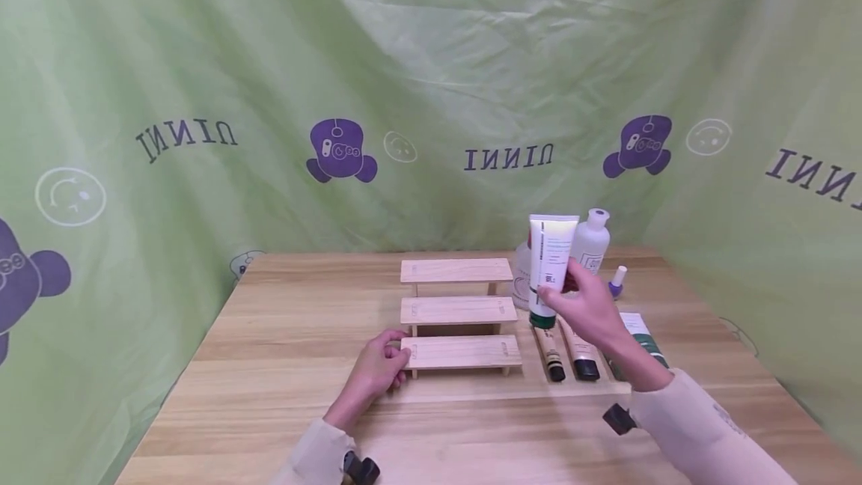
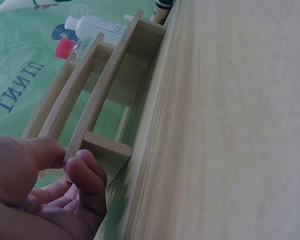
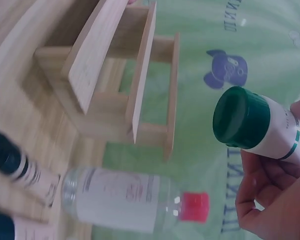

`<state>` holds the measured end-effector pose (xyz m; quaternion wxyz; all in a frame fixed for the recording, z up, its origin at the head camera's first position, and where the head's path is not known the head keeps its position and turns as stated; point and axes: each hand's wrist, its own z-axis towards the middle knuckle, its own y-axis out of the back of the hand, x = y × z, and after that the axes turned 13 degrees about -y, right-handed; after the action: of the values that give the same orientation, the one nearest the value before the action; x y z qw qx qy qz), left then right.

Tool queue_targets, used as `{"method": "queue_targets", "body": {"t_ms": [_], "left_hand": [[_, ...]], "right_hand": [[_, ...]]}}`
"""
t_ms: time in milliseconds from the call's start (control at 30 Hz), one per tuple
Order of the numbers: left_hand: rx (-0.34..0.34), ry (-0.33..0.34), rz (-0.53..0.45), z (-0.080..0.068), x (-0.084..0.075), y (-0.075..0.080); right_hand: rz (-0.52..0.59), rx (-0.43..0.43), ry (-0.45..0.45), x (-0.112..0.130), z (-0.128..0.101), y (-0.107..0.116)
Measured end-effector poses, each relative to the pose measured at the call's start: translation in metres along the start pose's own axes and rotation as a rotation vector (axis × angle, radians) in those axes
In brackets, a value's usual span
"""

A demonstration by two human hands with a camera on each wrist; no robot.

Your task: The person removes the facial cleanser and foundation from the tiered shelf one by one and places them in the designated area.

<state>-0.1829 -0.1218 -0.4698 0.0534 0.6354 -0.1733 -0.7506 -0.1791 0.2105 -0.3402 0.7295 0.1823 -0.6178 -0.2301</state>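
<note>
Wrist view reveals red-capped bottle point(image 3: 135, 200).

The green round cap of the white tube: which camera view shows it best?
The right wrist view: the green round cap of the white tube fills it, close and unobstructed. The head view shows the cap small, under the right hand. The left wrist view shows no cap.

Behind the table point(image 1: 283, 395) hangs a green cloth point(image 1: 202, 58) with purple cartoon figures. A clear red-capped bottle point(image 3: 125, 200), a white bottle point(image 1: 592, 242) and a small purple bottle point(image 1: 616, 281) stand together (far right), near three flat tubes point(image 1: 579, 350).
</note>
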Motion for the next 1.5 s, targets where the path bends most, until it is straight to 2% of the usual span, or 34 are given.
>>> {"method": "queue_targets", "body": {"t_ms": [233, 367, 500, 733, 967, 1100, 1500], "left_hand": [[0.01, 0.001, -0.02, 0.002, -0.002, -0.002], [0.01, 0.002, -0.012, 0.002, -0.003, -0.002], [0.009, 0.013, -0.008, 0.001, -0.003, -0.001], [0.007, 0.026, -0.005, 0.0, -0.003, 0.001], [0.013, 0.008, 0.017, 0.001, -0.003, 0.003], [0.015, 0.0, 0.011, 0.001, -0.003, 0.003], [0.007, 0.0, 0.0, 0.0, -0.005, 0.004]], "right_hand": [[-0.055, -0.038, -0.022, -0.027, -0.01, 0.041], [-0.138, -0.066, -0.049, -0.048, -0.013, 0.069], [-0.242, -0.035, -0.124, -0.068, -0.017, 0.095], [-0.283, -0.011, -0.212, -0.102, -0.021, 0.129], [-0.326, 0.042, -0.279, -0.124, -0.017, 0.144], [-0.354, 0.091, -0.358, -0.137, -0.013, 0.15], [-0.373, 0.084, -0.404, -0.171, -0.009, 0.15]]}}
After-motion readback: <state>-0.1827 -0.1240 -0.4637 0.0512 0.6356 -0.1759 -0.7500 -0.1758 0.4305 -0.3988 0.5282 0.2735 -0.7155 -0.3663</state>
